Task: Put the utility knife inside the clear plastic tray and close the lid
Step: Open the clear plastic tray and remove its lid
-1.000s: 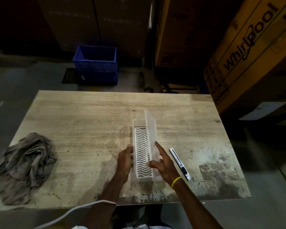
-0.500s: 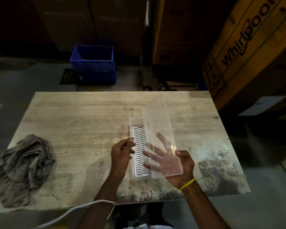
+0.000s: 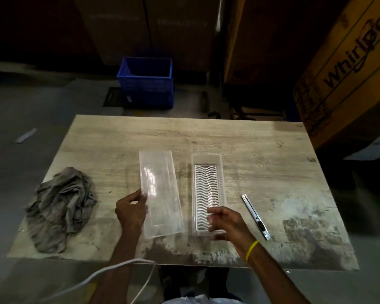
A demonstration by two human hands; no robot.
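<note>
The clear plastic tray (image 3: pixel 208 159) stands uncovered in the middle of the wooden table (image 3: pixel 250 141), showing a white wavy insert on its floor. Its clear lid (image 3: pixel 160 194) lies flat on the table just left of it. My left hand (image 3: pixel 131 210) grips the lid's left edge near its front end. My right hand (image 3: pixel 227 220) hovers over the tray's near end, fingers curled and blurred, with nothing visibly in them. The utility knife (image 3: pixel 255 217), silver with a black slider, lies on the table to the right of the tray, untouched.
A crumpled grey rag (image 3: pixel 62 207) lies at the table's left end. A blue crate (image 3: pixel 146 81) sits on the floor beyond the table. Large cardboard boxes (image 3: pixel 347 69) stand at the right. A white cable (image 3: pixel 110 275) runs by the near edge.
The lid, raised by my right hand over the tray before, now lies flat to the tray's left, held by my left hand. My right hand has returned to the tray's near end.
</note>
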